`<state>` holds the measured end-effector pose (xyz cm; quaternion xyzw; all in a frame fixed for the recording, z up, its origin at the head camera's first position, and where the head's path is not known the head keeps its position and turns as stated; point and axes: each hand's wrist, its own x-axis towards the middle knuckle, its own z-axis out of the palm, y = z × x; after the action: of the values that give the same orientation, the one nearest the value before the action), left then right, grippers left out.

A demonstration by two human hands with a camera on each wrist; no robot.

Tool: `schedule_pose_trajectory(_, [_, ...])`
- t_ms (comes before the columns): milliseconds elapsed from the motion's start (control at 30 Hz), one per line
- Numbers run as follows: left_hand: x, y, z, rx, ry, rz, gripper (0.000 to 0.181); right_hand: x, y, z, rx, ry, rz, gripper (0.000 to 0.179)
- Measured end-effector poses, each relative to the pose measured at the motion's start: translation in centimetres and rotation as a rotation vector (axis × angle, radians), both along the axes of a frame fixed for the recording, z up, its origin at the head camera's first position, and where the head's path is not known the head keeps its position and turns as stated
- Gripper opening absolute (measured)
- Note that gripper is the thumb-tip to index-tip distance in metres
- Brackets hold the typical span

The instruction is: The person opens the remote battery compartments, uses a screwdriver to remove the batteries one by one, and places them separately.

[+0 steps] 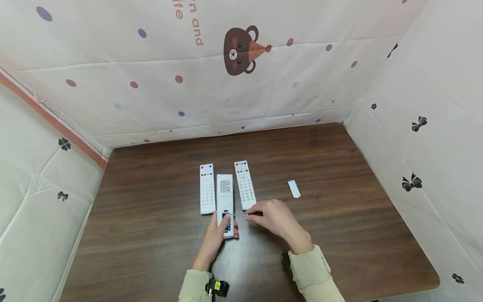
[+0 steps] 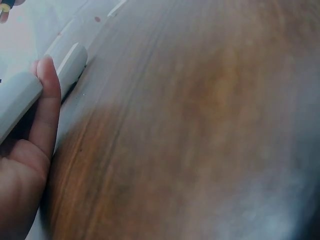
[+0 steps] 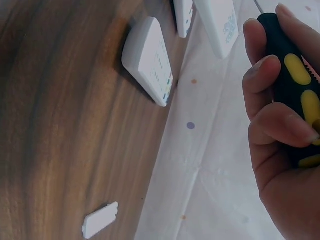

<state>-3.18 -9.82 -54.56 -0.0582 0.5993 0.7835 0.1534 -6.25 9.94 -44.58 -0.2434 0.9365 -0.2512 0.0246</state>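
Observation:
A white remote control (image 1: 225, 199) lies back side up in my left hand (image 1: 212, 241), its printed label facing me. The thumb rests over its uncovered battery compartment, where blue batteries (image 1: 228, 227) show partly. My right hand (image 1: 278, 219) grips a screwdriver (image 3: 295, 70) by its black and yellow handle. In the head view the thin shaft points left, its end at the battery compartment beside the left thumb. Whether the tip touches a battery cannot be made out. The white battery cover (image 1: 294, 189) lies apart on the table to the right.
Two more white remotes lie buttons up on the brown wooden table (image 1: 151, 235): a left remote (image 1: 207, 188) and a right remote (image 1: 245, 184), close on either side of the held one. A patterned white curtain (image 1: 158, 100) hangs behind the table and along its sides.

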Motion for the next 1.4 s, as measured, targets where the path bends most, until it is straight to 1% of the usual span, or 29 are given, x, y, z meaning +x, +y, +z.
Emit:
schedule_pose_trajectory(167, [-0.1,0.1,-0.1,-0.022,0.004,-0.002,0.042,0.2,0.0,-0.2,0.010,-0.014,0.000,0.020])
schedule_pose_trajectory(333, [-0.2,0.1,-0.2,-0.010,0.011,0.013,0.044,0.2,0.1,-0.5,0.012,-0.008,-0.035,0.019])
schedule_pose_trajectory(467, [-0.1,0.1,-0.3,0.013,0.018,0.023,0.044,0.1,0.3,-0.7,-0.009,0.019,-0.068,0.019])
schedule_pose_trajectory(633, [-0.1,0.2,-0.4,0.031,0.008,0.027,0.042,0.2,0.7,-0.9,-0.035,0.050,-0.091,0.017])
schedule_pose_trajectory(733, [-0.1,0.2,-0.5,0.034,0.002,0.026,0.042,0.3,0.8,-1.2,-0.044,0.042,-0.104,0.017])
schedule_pose_trajectory(867, [-0.2,0.2,-0.3,0.040,0.007,0.028,0.044,0.4,1.1,-1.4,-0.063,0.011,-0.117,0.018])
schedule_pose_trajectory(1000, [-0.2,0.5,-0.1,0.035,0.000,0.031,0.044,0.5,1.6,-1.7,-0.092,0.020,-0.132,0.018])
schedule_pose_trajectory(1100, [-0.3,0.7,0.1,0.023,-0.010,0.026,0.044,0.6,2.0,-2.0,-0.113,0.039,-0.153,0.019])
schedule_pose_trajectory(1233, [-0.4,1.0,0.5,0.009,-0.009,0.017,0.044,0.7,2.6,-2.4,-0.130,0.036,-0.183,0.020])
schedule_pose_trajectory(1300, [-0.4,1.2,1.0,0.001,-0.006,0.011,0.042,0.7,2.8,-2.6,-0.131,0.037,-0.202,0.021])
schedule_pose_trajectory(1400, [-0.4,1.7,2.2,-0.027,0.012,-0.001,0.039,0.7,3.2,-2.8,-0.136,0.048,-0.225,0.020])
